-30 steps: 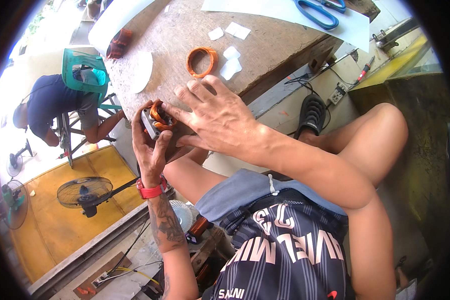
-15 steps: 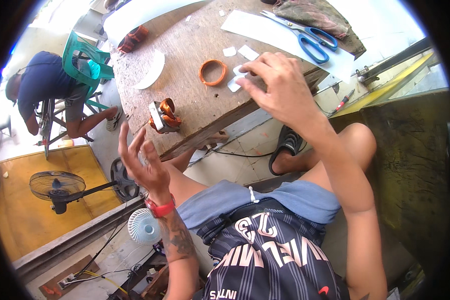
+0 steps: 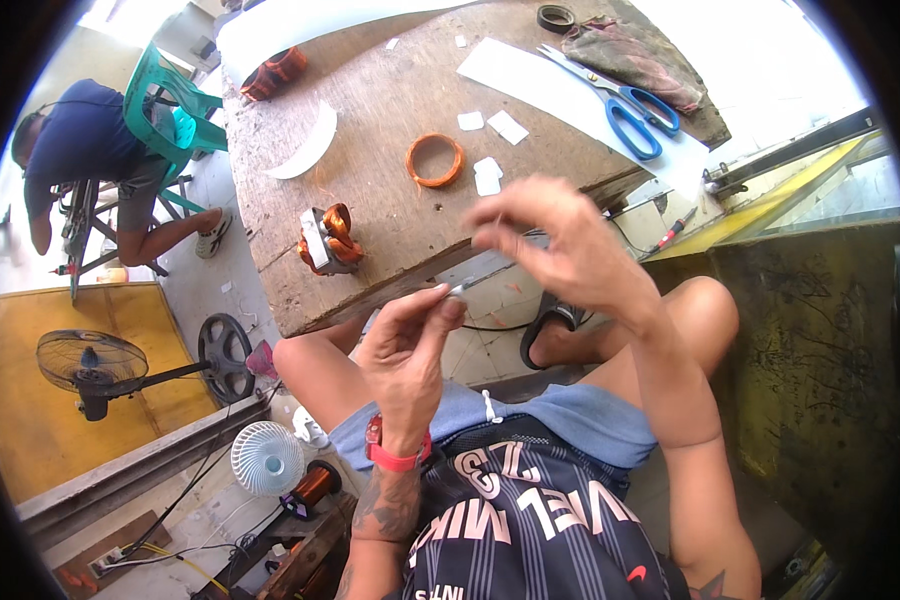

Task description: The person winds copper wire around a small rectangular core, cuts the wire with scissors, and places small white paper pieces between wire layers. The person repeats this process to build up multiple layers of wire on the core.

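Far L, a co-worker (image 3: 85,140) bends fwd, green chair (image 3: 188,130) behind. Copper-wound core (image 3: 330,242) sits nr the table (image 3: 370,130) corner. L hand (image 3: 405,345) pinches a small pale bit (image 3: 459,288) this side of the edge; copper ring (image 3: 436,183) beyond. R hand (image 3: 560,245), apart, blurred, blocks pt of the edge; can't tell its grip. Blue scissors (image 3: 611,92) lie over a white sheet (image 3: 515,78).

The left hand (image 3: 407,345) pinches a slim greyish piece (image 3: 460,288) in its grip; the right hand (image 3: 560,238), blurred, hovers nearby. On the tabletop (image 3: 385,220) lie a copper-wound core (image 3: 339,246), an orange wire ring (image 3: 435,184) and blue-handled scissors (image 3: 616,90).
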A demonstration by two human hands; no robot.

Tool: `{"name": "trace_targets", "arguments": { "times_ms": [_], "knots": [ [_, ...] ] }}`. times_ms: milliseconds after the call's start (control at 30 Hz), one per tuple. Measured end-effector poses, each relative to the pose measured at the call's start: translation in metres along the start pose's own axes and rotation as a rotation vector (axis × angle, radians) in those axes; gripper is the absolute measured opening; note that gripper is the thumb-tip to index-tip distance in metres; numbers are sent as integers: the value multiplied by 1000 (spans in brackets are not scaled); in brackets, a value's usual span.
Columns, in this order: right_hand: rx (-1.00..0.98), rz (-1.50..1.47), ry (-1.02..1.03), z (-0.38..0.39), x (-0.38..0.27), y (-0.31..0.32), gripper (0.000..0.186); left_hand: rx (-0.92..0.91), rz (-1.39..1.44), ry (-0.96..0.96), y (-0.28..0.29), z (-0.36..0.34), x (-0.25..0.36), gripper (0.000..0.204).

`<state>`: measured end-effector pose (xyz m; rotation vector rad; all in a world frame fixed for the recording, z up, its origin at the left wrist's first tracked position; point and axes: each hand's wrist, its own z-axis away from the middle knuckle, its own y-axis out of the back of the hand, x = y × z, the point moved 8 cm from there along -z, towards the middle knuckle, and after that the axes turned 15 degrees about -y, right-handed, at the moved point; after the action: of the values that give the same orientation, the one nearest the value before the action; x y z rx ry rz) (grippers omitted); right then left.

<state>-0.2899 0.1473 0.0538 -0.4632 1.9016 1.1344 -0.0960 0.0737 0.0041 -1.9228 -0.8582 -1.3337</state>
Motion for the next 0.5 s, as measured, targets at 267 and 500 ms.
{"name": "trace_targets", "arguments": {
  "times_ms": [267,500],
  "knots": [
    [192,372,-76,-19,28,-5,19,163,-293,-40,91,-16,28,18],
    [200,4,-91,-37,1,0,17,65,-496,18,124,-72,23,22]
  ]
}}
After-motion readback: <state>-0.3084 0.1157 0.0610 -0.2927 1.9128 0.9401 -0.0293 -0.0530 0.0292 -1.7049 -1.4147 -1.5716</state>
